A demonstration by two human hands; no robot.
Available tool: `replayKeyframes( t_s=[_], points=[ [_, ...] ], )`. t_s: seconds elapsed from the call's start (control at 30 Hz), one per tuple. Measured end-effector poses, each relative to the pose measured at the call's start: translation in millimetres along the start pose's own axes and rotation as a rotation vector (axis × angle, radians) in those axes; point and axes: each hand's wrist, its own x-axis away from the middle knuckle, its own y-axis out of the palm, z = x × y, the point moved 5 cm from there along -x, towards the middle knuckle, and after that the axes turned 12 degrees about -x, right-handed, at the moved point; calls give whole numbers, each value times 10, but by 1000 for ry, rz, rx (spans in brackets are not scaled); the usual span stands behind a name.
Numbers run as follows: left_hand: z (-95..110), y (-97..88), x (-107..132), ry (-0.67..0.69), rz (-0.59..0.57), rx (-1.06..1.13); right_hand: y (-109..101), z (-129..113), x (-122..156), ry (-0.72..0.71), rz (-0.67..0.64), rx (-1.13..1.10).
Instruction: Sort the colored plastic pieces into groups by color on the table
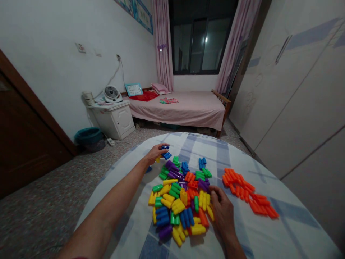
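Note:
A heap of coloured plastic blocks (pixel 182 196) in yellow, blue, green, purple and orange lies on a blue-and-white checked cloth (pixel 269 237). My left hand (pixel 155 153) reaches to the far side of the heap and is closed on a blue block (pixel 165 151). My right hand (pixel 222 208) rests at the heap's right edge, fingers curled down among yellow and orange blocks; what it grips is hidden. To the right lies a separate row of joined orange blocks (pixel 248 192).
Beyond the cloth-covered surface stand a pink bed (pixel 185 108), a white bedside cabinet (pixel 114 120) with a small fan (pixel 111 93), and a teal basin (pixel 88 136) on the floor. White wardrobe doors (pixel 296 100) line the right; a dark wooden door (pixel 24 144) is at left.

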Motion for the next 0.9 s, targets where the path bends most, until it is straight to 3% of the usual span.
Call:
replayKeyframes(
  t_s=[0.07,0.23,0.43,0.6,0.7,0.77,0.83,0.9],
  points=[
    [0,-84,67,8,-11,-68,0,-4,0,2,-8,17],
    [86,-214,198,73,-72,-557,-1,-3,-1,3,-14,29],
    [-79,-613,256,-7,-81,-756,11,10,-1,-3,-14,16],
    [-190,-711,323,-73,-85,-921,13,-24,10,-3,1,0],
    [-67,-613,354,-50,36,-1003,11,-47,12,-14,8,-9],
    [75,-439,366,13,88,-1026,9,-61,15,-26,8,-24],
    [228,-167,373,127,69,-1001,8,-71,20,-31,7,-38],
    [352,164,374,245,-22,-908,10,-78,26,-33,5,-49]
  ],
)
